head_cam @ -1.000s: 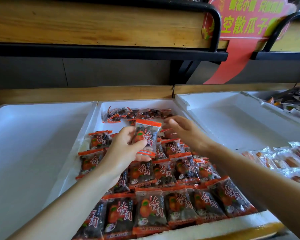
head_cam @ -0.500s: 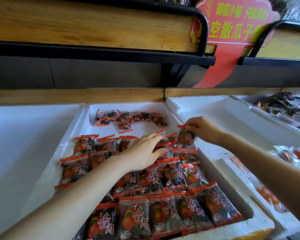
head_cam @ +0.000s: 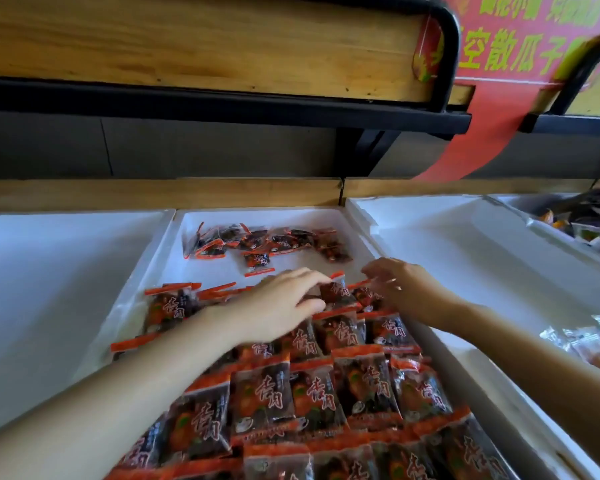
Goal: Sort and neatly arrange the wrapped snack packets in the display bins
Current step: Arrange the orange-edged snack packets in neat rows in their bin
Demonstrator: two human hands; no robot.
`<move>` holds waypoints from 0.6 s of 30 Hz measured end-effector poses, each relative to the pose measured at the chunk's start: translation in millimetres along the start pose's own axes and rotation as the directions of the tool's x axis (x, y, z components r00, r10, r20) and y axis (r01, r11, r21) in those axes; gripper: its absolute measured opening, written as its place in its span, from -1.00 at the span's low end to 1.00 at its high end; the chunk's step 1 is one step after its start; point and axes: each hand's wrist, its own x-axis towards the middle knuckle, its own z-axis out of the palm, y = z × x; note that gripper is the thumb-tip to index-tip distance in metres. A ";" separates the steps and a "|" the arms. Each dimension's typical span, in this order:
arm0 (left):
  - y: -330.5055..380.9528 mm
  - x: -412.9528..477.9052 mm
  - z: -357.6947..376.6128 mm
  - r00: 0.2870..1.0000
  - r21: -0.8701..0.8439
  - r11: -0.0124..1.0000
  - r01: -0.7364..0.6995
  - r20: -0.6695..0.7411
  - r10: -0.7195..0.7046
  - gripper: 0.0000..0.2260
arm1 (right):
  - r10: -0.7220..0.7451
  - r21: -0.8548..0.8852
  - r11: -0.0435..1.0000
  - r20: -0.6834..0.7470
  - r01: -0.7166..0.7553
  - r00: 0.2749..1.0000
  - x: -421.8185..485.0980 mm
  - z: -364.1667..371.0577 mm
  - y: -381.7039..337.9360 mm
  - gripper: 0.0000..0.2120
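Dark snack packets with orange edges (head_cam: 309, 393) lie in overlapping rows filling the front of the middle white foam bin (head_cam: 168, 244). A loose heap of the same packets (head_cam: 267, 240) sits at the bin's back. My left hand (head_cam: 278, 303) lies flat on the rearmost row, its straight fingertips touching one packet (head_cam: 338, 292). Just to the right, my right hand (head_cam: 399, 285) has curled fingers that pinch the orange top edge of the neighbouring packet (head_cam: 364, 294) at the row's right end.
A white bin (head_cam: 49, 289) stands to the left and another (head_cam: 465, 258) to the right, with clear-wrapped snacks (head_cam: 586, 344) at its front. Dark packets (head_cam: 589, 220) fill a far-right bin. A wooden shelf with a black frame (head_cam: 222, 98) and a red sign (head_cam: 520, 46) hang overhead.
My left hand set its packet into the rows and now lies flat. My right hand lifted a packet and brought it down to the right end of the rearmost row.
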 end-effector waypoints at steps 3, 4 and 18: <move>-32.9 13.0 -13.8 0.998 -0.002 0.998 0.057 0.023 -0.057 -0.59 | -0.021 -0.003 1.000 0.096 0.022 0.995 21.1 5.9 -10.4 -0.65; -43.2 16.4 -16.3 0.995 0.014 0.997 0.076 0.061 -0.077 -0.58 | -0.028 -0.036 0.999 0.145 0.034 0.989 28.7 10.4 -12.3 -0.62; -82.8 27.0 -11.2 0.981 0.061 0.994 0.094 0.162 -0.102 -0.75 | -0.265 -0.295 0.885 0.316 0.360 0.911 68.5 31.7 -39.3 -0.76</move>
